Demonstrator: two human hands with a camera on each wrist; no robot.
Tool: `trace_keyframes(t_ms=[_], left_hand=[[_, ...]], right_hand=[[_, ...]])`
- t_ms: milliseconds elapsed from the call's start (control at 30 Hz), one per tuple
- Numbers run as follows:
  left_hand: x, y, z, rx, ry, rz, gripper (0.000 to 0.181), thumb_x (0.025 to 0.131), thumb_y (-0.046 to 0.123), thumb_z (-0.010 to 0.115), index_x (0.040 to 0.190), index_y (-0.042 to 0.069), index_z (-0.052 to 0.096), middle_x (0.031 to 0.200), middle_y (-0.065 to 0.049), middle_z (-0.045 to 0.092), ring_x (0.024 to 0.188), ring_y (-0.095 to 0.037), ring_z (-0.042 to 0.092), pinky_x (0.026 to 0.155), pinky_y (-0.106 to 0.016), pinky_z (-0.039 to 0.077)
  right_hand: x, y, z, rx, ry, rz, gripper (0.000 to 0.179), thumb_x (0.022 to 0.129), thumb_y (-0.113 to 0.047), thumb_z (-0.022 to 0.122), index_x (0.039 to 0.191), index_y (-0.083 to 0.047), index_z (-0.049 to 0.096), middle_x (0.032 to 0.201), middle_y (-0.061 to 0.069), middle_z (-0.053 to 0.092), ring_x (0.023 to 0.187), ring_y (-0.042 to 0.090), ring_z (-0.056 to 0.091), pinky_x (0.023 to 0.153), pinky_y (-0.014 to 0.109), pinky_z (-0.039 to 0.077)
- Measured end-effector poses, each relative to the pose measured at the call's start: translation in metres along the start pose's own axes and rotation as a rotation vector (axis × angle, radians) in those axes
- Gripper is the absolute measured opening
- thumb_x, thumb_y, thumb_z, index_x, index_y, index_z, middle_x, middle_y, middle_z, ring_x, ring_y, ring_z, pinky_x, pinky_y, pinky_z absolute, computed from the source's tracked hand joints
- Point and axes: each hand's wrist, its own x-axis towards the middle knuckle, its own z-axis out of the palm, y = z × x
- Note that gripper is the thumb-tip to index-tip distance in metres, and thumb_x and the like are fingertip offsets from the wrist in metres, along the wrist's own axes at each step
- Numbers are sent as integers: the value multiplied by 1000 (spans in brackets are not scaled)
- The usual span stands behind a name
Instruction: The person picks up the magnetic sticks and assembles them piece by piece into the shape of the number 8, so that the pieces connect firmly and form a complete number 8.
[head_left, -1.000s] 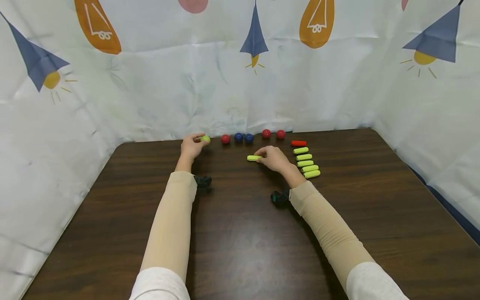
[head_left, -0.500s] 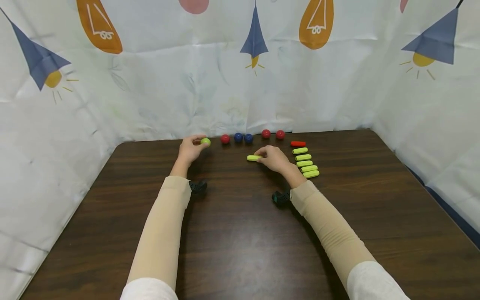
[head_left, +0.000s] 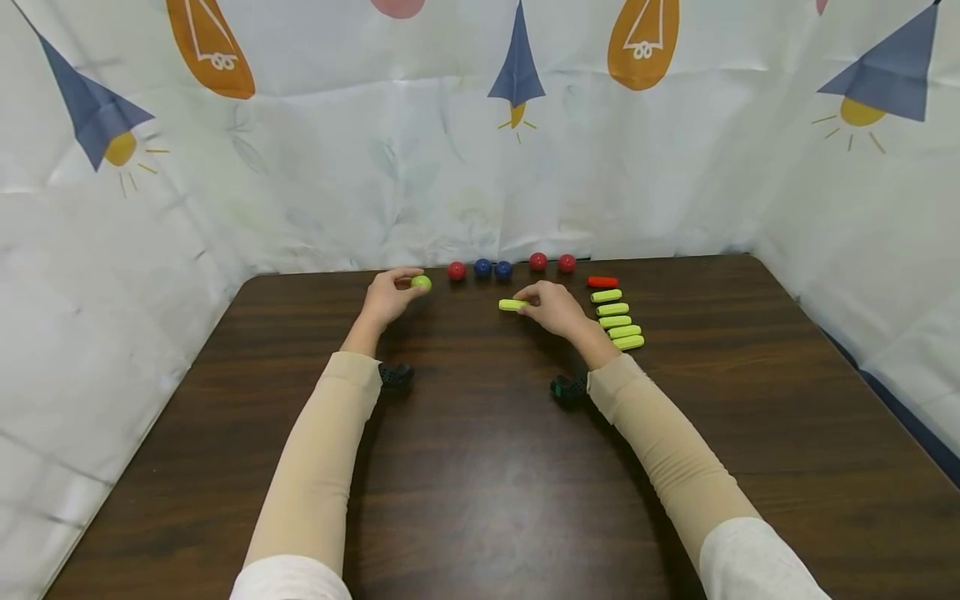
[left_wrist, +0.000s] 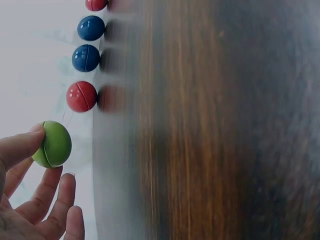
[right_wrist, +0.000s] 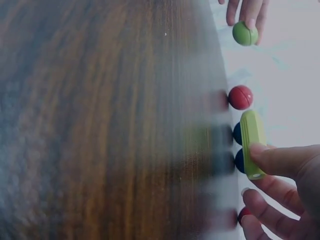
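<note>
Between thumb and fingers, my left hand (head_left: 386, 298) pinches a green ball (left_wrist: 57, 144) with a seam round it, near the table's far edge. The left wrist view shows the ball apart from the red ball (left_wrist: 81, 96) beside it. My right hand (head_left: 557, 308) pinches one end of a yellow-green ridged stick (right_wrist: 252, 142), whose other end points left. In the right wrist view that stick partly covers two blue balls (right_wrist: 238, 133). To the right hand's right lie several matching yellow-green sticks (head_left: 613, 309) in a column, with one red stick (head_left: 602, 282) at its top.
Along the far edge of the dark wooden table (head_left: 465, 467) stand red and blue balls (head_left: 503, 270) in a row, with two red balls (head_left: 537, 262) at its right end. A printed white curtain (head_left: 337, 167) hangs just behind that edge.
My left hand has drawn back slightly toward me, with the green ball still in its fingers. The right hand keeps its stick at nearly the same spot. The head view has shifted a little.
</note>
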Motion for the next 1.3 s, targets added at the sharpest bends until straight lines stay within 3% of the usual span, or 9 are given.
trace_keyframes(t_ms=[467, 833, 1300], left_hand=[[-11, 13, 10, 8, -61, 23, 42, 102, 16, 68, 141, 2, 61, 141, -21, 56, 133, -37, 51, 103, -51, 45], [-13, 14, 15, 2, -93, 48, 41, 102, 16, 68, 140, 1, 62, 137, -22, 58, 131, -36, 52, 104, -51, 46], [-18, 18, 25, 49, -134, 69, 42, 100, 17, 70, 139, 2, 63, 135, -21, 60, 128, -36, 55, 102, -51, 46]], right_hand=[[0, -3, 5, 12, 8, -39, 27, 100, -15, 70, 126, -7, 74, 117, 13, 65, 93, 26, 57, 82, 41, 48], [1, -9, 7, 3, 13, -60, 27, 100, -16, 69, 125, -7, 74, 115, 13, 65, 95, 26, 58, 84, 41, 49], [1, -16, 13, -4, 12, -87, 27, 100, -16, 70, 125, -8, 75, 105, 11, 64, 83, 23, 49, 72, 35, 41]])
